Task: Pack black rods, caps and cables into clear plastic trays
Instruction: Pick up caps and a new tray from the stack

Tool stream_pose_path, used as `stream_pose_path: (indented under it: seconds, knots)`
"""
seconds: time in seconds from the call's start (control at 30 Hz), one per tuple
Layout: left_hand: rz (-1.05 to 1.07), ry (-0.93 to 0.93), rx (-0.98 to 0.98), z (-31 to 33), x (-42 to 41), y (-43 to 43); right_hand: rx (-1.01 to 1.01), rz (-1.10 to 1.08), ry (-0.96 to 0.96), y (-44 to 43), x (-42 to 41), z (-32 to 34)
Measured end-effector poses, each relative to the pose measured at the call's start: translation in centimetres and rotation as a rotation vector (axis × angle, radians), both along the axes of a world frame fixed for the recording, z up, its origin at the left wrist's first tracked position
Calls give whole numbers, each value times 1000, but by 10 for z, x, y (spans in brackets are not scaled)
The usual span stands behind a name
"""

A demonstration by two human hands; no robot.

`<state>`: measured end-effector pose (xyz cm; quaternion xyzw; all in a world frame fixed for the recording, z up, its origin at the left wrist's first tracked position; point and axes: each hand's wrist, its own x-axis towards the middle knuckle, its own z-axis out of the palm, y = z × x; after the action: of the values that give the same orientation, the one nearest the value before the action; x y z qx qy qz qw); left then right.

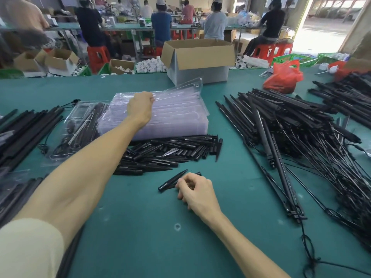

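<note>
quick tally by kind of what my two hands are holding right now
clear plastic tray, in left hand: 1
black pointed caps, in right hand: 2
total: 3

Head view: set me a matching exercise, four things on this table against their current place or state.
Things:
1 top clear tray
2 two loose black caps
3 cardboard box
4 red plastic bag

States:
A open, behind the tray stack
B gripped by the left hand, one edge raised
C on the right, beside the rod piles
D pinched by the right hand

Pairs: 1-B, 2-D, 3-A, 4-C.
</note>
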<state>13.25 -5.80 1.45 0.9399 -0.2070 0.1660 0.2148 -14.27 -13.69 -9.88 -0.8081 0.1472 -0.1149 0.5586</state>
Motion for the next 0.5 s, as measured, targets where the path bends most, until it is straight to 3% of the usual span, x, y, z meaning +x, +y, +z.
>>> stream_pose_path:
  seconds: [0.27, 0.5]
  knots:
    - [63, -97, -41, -8, -1, -2, 5, -1, 0, 0, 1, -3]
    - [72, -277, 100, 7, -5, -3, 7, -2, 4, 0, 2, -4]
